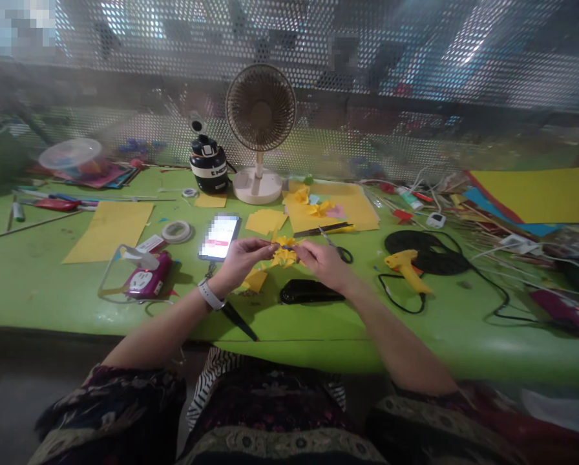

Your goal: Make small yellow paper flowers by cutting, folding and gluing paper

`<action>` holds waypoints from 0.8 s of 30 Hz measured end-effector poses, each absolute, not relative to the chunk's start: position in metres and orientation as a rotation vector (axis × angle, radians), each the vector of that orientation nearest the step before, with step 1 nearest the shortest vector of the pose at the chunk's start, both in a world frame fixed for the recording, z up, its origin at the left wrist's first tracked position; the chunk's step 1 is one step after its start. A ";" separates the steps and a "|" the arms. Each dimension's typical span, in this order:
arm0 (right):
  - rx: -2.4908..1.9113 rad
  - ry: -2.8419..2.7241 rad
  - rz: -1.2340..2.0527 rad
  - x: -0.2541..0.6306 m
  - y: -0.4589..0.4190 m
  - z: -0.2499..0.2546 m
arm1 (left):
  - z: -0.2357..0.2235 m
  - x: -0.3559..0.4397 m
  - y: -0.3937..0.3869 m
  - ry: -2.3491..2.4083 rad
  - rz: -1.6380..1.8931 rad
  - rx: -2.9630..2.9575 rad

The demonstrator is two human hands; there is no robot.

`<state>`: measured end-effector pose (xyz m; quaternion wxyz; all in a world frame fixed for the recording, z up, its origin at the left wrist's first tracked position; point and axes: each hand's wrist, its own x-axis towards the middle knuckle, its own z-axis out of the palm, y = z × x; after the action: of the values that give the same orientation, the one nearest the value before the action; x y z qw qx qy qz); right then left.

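Between my hands is a yellow paper flower (284,257) with pointed petals. My left hand (240,263) pinches it from the left, thumb and forefinger pressed together. From the right, my right hand (326,265) closes on its other side, near a small bluish bit I cannot make out. Below the flower lie a folded yellow paper piece (255,280) and a black case-like object (311,292). Scissors (340,250) lie just beyond my right hand. A lit phone (220,236) is beside my left hand, and a dark pen-like stick (240,322) lies below my left wrist.
A fan (261,123) and a dark bottle (209,165) stand at the back. More paper flowers (320,208) lie on yellow sheets. To the right is a yellow glue gun (408,270) with its cord; to the left, a purple power socket (148,276) and tape roll (177,231).
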<state>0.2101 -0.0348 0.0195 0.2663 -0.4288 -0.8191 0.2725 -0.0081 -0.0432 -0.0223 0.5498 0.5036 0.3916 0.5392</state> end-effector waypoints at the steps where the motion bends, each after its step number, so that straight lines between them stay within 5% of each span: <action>1: -1.146 -2.214 0.736 0.210 -0.035 0.020 | -0.022 -0.008 -0.043 0.928 1.277 1.193; 24: -1.115 -2.243 0.764 0.210 -0.035 0.019 | -0.018 -0.005 -0.048 0.920 1.291 1.159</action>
<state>0.2101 -0.0351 0.0192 0.2583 -0.4113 -0.8275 0.2818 -0.0047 -0.0476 -0.0177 0.5554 0.4909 0.3895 0.5467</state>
